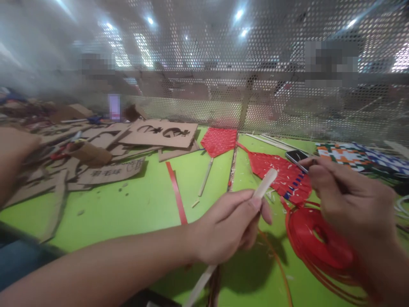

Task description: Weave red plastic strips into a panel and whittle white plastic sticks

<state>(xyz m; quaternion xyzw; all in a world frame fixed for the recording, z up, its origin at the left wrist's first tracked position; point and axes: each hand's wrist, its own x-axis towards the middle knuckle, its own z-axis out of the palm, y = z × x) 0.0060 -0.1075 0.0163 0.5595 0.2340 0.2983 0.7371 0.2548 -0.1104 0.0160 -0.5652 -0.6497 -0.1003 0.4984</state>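
My left hand (228, 226) is closed around a pale flat wooden strip (266, 184), whose upper end sticks out past the thumb. The strip's lower part (201, 283) runs down below the wrist. To the right, my right hand (348, 194) is closed on what looks like a knife (296, 158), with a dark flat blade and a bright edge; its handle is hidden in the fingers. The blade is apart from the strip. Beneath and between the hands lies a red woven piece (277, 172) with a blue band, strewn with pale shavings. A red strap coil (322, 238) sits below my right hand.
Another red woven piece (220, 140) on a stick lies on the green table (134, 213). Cut cardboard (159, 133) is piled at left, near another person's blurred arm (15, 157). A perforated metal screen (198, 94) stands behind. A checkered weave (345, 155) lies at right.
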